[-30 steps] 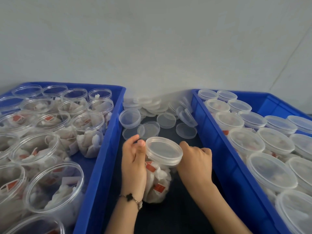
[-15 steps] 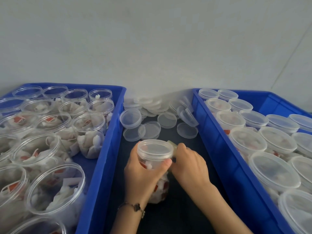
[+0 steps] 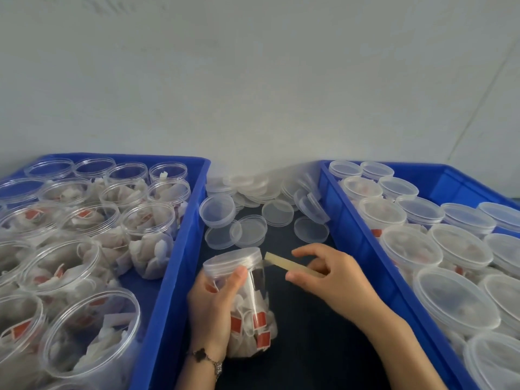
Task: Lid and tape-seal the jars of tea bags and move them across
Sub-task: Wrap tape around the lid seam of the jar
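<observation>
Your left hand [image 3: 213, 305] grips the lidded jar [image 3: 242, 291] tilted over the dark mat, steadying its seam; your right hand [image 3: 329, 274] pinches the tape strip [image 3: 287, 264], drawn taut from the lid's edge; spare lids [image 3: 247, 230] wait beyond.

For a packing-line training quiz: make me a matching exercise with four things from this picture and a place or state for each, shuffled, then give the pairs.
Things:
1. lidded jar
2. tape strip
3. open jars
4. loose lids

Places or states:
A. standing in the left blue bin
B. scattered on the dark surface between the bins
C. gripped by the left hand
D. pinched by the right hand, one end at the jar's lid

Pairs: 1-C, 2-D, 3-A, 4-B
</observation>
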